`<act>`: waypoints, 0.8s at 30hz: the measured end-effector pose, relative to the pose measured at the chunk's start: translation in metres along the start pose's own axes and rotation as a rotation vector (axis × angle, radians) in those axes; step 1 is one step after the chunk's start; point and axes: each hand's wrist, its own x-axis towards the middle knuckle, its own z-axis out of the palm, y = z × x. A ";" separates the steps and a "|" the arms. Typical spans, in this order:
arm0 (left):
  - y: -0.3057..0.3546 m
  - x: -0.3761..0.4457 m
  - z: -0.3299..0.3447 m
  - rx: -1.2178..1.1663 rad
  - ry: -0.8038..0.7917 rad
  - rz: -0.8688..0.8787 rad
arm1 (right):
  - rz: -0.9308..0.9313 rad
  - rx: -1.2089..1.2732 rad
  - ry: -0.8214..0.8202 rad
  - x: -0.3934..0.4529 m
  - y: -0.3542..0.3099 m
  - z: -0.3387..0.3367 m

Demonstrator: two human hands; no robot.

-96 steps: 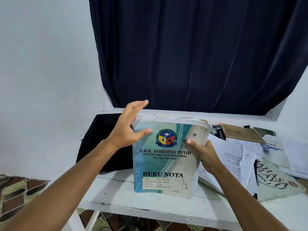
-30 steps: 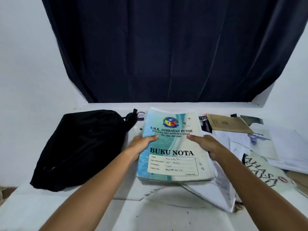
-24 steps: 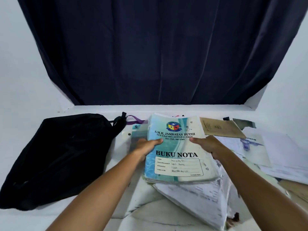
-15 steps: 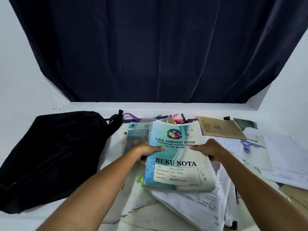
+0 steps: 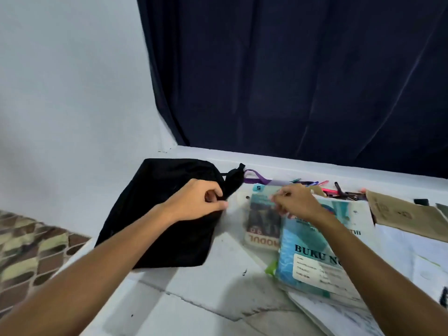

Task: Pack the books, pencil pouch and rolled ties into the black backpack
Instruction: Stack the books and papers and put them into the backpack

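One head-worn camera looks forward and down, close over the white painted table [image 5: 218, 299], facing the dark navy curtain [image 5: 303, 81].

A matt black cloth backpack [image 5: 167, 214] lies soft and creased on a white painted table [image 5: 218, 299] whose dull surface is cracked and scuffed. Beside it, a glossy teal-and-white paper notebook [image 5: 312, 263] marked "BUKU NOTA" catches a sheen, as does the smooth-covered paper module book [image 5: 261, 221] under it. A plain brown matt paper booklet [image 5: 407, 214] sits at right. A purple woven strap [image 5: 257, 179] and plastic pens [image 5: 322, 184] lie at the back, before a heavy dark navy cloth curtain [image 5: 303, 81] in smooth folds.
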 end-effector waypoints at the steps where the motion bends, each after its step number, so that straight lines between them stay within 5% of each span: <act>1: -0.016 -0.013 -0.019 -0.002 0.021 0.007 | -0.058 0.050 -0.056 0.003 -0.018 0.019; 6: -0.118 -0.080 -0.084 0.170 -0.101 -0.064 | -0.398 0.161 -0.138 0.010 -0.094 0.118; 9: -0.178 -0.105 -0.089 0.327 -0.264 -0.066 | -0.517 -0.033 -0.253 0.005 -0.132 0.171; 14: -0.220 -0.110 -0.064 0.455 -0.433 0.069 | -0.286 -0.550 -0.487 0.015 -0.167 0.213; 24: -0.204 -0.119 -0.022 0.396 -0.675 0.101 | 0.030 -0.699 -0.730 0.007 -0.138 0.203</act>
